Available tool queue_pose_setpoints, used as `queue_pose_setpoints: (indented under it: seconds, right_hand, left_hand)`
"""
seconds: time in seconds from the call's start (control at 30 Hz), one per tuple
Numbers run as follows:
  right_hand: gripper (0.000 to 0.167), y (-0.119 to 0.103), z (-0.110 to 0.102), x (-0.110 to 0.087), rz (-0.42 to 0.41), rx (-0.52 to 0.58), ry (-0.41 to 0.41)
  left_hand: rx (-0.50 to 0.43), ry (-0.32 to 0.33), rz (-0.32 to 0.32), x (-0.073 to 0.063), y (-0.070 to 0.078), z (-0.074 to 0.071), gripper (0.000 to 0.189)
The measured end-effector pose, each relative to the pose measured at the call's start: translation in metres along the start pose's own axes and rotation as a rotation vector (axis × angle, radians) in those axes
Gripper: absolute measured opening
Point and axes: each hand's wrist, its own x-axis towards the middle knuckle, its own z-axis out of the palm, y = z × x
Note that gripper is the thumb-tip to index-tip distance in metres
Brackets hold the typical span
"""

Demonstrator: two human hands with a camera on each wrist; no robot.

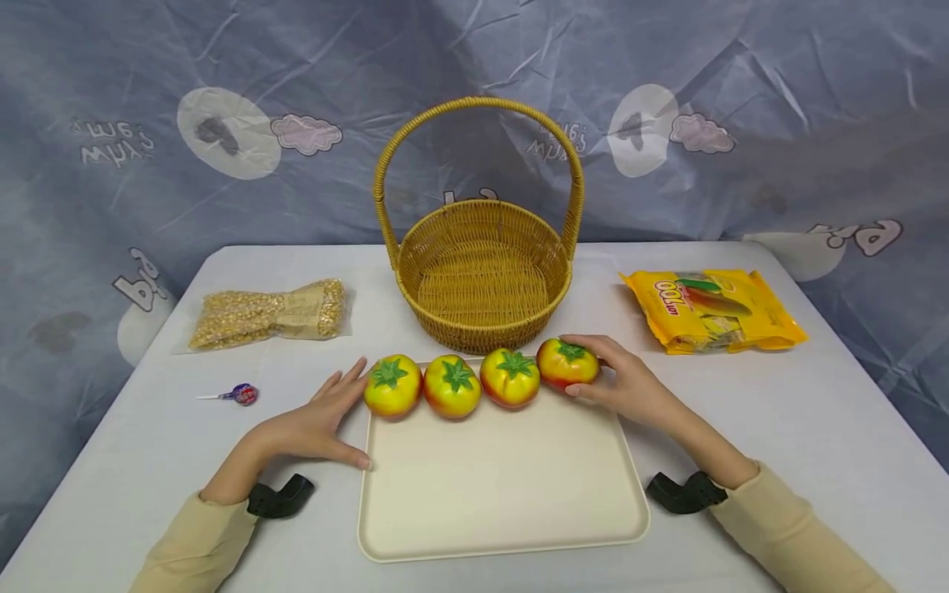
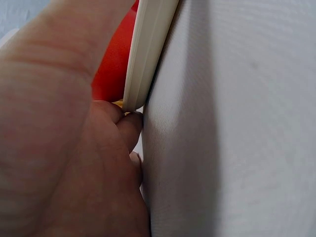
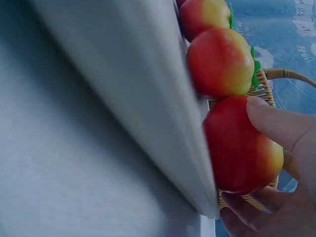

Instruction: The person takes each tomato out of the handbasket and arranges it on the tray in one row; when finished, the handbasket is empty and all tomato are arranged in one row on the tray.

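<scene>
A row of several yellow-and-red toy tomatoes with green leafy tops lies along the far edge of a cream tray (image 1: 504,486). Thumb and fingers of my right hand (image 1: 630,383) grip the rightmost tomato (image 1: 556,362), thumb on the near side and fingers behind; the right wrist view shows this tomato (image 3: 239,148) close up, red underneath. At the other end, my left hand (image 1: 315,424) has its fingers spread, fingertips right at the leftmost tomato (image 1: 393,395) and thumb tip at the tray's left rim. In the left wrist view its palm (image 2: 64,148) covers much of the tray.
Behind the tray stands a wicker basket (image 1: 482,325) with a tall arched handle. A bag of corn kernels (image 1: 270,313) and a lollipop (image 1: 245,394) lie at left. On the right is a yellow candy bag (image 1: 715,309). White cloth covers the table (image 1: 749,412).
</scene>
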Motion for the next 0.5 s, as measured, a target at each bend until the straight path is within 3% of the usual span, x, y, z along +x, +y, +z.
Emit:
queue_pose_setpoints:
  seconds: [0.5]
  right_hand:
    - [0.075, -0.0005, 0.0012, -0.0040, -0.025, -0.078, -0.026]
  left_hand:
    - [0.007, -0.009, -0.029, -0.0001, 0.0049, -0.0012, 0.120]
